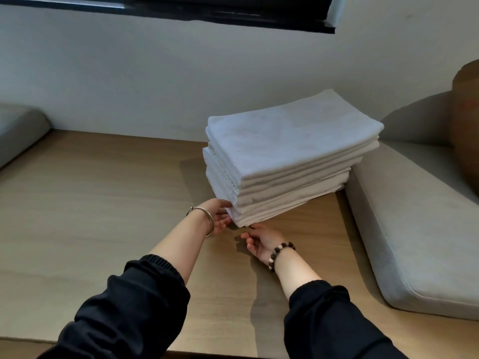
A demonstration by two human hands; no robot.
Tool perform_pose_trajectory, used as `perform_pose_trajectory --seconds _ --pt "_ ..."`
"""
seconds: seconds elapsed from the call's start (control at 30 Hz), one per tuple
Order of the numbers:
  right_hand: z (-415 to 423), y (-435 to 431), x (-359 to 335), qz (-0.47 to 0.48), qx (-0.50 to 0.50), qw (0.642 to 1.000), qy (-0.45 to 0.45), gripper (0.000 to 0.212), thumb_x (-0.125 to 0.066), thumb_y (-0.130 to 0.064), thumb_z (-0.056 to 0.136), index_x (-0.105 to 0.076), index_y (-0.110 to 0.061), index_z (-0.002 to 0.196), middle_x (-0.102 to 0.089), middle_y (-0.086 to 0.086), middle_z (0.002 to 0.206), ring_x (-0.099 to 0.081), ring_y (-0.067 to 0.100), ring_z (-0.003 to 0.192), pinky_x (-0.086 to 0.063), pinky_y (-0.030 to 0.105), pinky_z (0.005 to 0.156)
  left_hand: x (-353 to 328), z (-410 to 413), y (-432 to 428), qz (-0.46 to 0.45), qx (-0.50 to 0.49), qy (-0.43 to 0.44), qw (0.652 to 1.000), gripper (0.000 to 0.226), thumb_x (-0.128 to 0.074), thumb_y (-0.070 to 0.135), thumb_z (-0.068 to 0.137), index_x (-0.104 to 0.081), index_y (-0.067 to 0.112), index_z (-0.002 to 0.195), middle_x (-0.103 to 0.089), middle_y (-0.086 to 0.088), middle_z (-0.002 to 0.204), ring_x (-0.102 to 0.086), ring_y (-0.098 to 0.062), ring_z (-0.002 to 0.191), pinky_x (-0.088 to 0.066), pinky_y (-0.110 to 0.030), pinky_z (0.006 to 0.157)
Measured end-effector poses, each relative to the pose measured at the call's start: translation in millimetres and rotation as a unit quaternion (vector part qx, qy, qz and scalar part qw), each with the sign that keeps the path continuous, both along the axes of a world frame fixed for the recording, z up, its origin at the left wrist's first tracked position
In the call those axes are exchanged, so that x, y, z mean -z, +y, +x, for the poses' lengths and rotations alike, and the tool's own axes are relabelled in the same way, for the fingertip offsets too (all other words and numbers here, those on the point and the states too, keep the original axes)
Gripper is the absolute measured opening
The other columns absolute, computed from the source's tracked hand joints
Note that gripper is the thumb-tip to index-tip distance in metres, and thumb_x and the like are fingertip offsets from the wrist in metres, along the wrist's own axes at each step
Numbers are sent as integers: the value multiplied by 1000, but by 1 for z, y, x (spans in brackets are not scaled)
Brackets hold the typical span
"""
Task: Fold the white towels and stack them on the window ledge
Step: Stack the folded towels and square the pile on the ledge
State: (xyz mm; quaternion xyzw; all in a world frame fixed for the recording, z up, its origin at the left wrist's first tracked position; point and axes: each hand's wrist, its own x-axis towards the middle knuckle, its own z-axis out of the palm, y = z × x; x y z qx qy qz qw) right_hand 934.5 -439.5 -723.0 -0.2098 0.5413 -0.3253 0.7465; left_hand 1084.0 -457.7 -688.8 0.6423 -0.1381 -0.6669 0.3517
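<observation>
A stack of several folded white towels [287,156] stands on the wooden window ledge [90,203], against the wall and beside a grey cushion. My left hand [219,216], with a metal bangle on the wrist, touches the stack's near left corner with its fingers against the lower towels. My right hand [259,242], wearing a bead bracelet, lies palm up on the ledge just in front of that corner, its fingertips at the bottom towel's edge. Whether either hand has fingers under the stack is hidden.
A grey seat cushion [414,229] lies on the ledge right of the stack, with a brown rounded object [466,130] behind it. Another grey cushion [18,130] sits at the far left. A dark window frame [233,14] runs above the white wall.
</observation>
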Motion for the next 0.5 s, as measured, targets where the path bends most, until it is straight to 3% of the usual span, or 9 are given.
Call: perform_pose_trajectory --seconds 0.13,0.3,0.4,0.5 --pt "6 6 3 -114 15 990 81 30 -51 3 93 -59 -9 119 -60 9 67 -47 10 40 -43 22 40 -4 4 -3 10 24 -3 1000 23 -55 19 90 -54 4 108 -57 -4 85 -52 -12 68 -35 -21 56" --pt "8 6 -2 -141 -101 977 124 24 -47 4 92 -57 -16 102 -57 9 65 -46 13 42 -38 23 40 -11 7 -5 10 36 -11 999 13 -56 17 90 -53 4 89 -52 -5 80 -49 -13 65 -34 -20 56" --pt "5 2 -4 -200 -157 933 256 5 -57 -7 90 -60 -11 87 -55 9 57 -46 16 40 -39 23 39 -17 9 -6 10 52 -22 998 14 -56 16 90 -51 4 87 -51 -6 79 -49 -13 62 -33 -20 53" --pt "4 -3 -1 -223 -110 926 283 17 -63 -14 90 -64 -10 74 -58 8 55 -51 14 42 -44 23 42 -19 12 -7 16 65 -36 997 15 -57 17 91 -52 3 87 -53 -7 80 -50 -13 63 -35 -20 54"
